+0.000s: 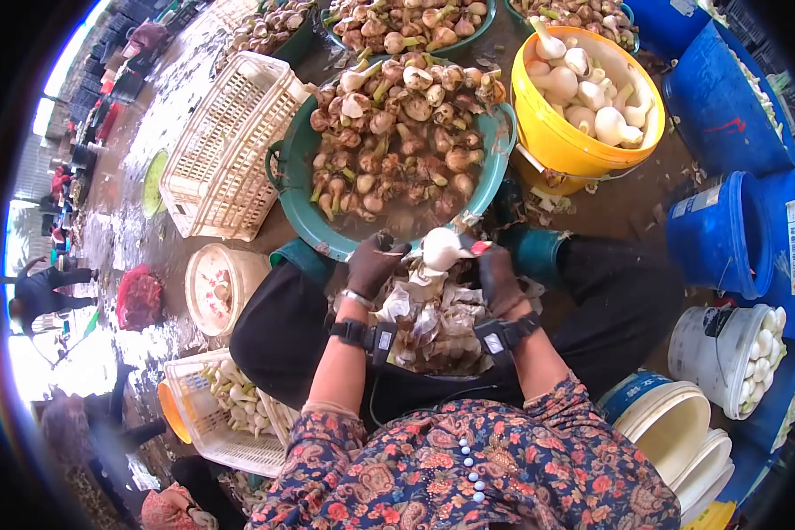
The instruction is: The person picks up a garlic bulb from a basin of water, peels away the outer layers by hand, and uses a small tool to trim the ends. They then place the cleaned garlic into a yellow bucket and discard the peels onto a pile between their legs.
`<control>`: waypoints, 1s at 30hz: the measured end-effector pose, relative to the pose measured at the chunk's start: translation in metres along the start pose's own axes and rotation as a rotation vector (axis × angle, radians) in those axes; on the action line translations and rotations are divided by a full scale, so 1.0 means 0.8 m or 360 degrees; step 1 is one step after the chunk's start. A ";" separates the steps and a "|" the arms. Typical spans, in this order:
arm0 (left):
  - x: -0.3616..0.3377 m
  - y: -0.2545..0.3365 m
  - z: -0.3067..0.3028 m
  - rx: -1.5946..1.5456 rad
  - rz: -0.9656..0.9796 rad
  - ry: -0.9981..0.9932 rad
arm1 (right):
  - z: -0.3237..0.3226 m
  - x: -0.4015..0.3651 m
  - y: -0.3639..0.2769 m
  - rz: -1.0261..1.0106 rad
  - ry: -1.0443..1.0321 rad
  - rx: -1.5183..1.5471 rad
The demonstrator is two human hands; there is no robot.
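Observation:
A peeled white garlic bulb (441, 250) is held up at the near rim of a green tub, its stem pointing right. My right hand (501, 276), in a dark glove, is closed around the stem end, with a small red piece showing at its fingertips. My left hand (372, 265), also gloved, is closed just left of the bulb; what its fingers grip is hidden. Below both hands, garlic skins (428, 314) are heaped in my lap. Unpeeled brownish garlic bulbs (397, 132) are piled in the green tub (302, 208), partly in murky water.
Right of the tub, a yellow bucket (548, 163) holds peeled bulbs. Blue buckets (711, 234) and a white bucket of garlic (702, 349) line the right side. White crates (230, 146) stand left, near a lidded pail (216, 287). Other people (53, 291) are farther left.

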State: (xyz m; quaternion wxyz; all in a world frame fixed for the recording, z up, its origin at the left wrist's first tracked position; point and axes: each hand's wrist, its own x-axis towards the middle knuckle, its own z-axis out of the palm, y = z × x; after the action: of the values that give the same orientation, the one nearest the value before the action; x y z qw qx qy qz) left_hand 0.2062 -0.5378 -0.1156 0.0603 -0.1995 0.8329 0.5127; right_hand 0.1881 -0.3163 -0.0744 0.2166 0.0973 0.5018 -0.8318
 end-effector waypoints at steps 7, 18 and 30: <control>0.129 -0.006 0.091 -0.0368 -0.0028 -0.0356 | -0.010 0.029 -0.101 -0.0010 -0.0284 0.0921; 0.135 -0.011 0.088 -0.0953 -0.0161 -0.0605 | -0.029 0.079 0.028 -0.0403 0.0416 -0.0711; 0.202 -0.028 0.201 -0.0380 0.0038 -0.0152 | -0.012 0.046 -0.001 0.0180 0.0212 -0.0244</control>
State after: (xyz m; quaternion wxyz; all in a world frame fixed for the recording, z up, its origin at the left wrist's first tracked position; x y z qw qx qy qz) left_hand 0.0510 -0.4488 -0.2583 0.0696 -0.1708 0.7644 0.6178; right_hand 0.1549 -0.3171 -0.0921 0.2362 0.1639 0.5710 -0.7690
